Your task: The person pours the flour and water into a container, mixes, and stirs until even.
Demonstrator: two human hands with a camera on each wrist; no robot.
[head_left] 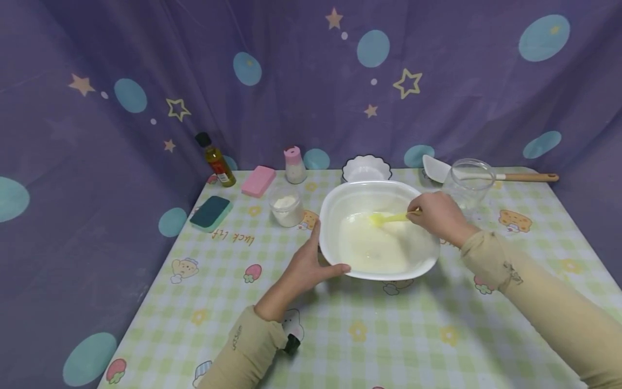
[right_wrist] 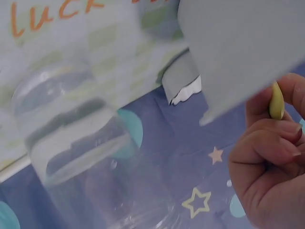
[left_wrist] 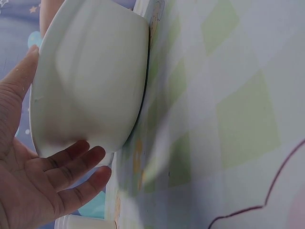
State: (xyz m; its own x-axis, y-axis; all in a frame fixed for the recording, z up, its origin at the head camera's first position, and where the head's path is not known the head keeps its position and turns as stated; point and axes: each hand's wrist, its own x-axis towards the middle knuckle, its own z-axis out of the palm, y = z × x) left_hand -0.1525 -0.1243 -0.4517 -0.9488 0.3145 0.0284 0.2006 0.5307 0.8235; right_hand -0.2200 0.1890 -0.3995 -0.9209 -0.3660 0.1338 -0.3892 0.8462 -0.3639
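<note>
Right hand (head_left: 437, 215) pinches yellow spatula (head_left: 389, 218), blade in pale batter inside white bowl (head_left: 335, 208) at table (head_left: 389, 335) centre. Left hand (head_left: 311, 265), fingers nearly straight, braces bowl's near rim, likely steadying it. Left wrist view shows bowl's underside; right wrist view shows clear glass jar (right_wrist: 81, 157) just beside bowl.

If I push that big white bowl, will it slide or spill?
The white bowl would probably slide, since it looks smooth and sits on a glossy tablecloth; the left hand braces its rim. It is wide and low, so tipping seems unlikely. The pale liquid lies shallow, so a gentle push likely would not spill it.
</note>
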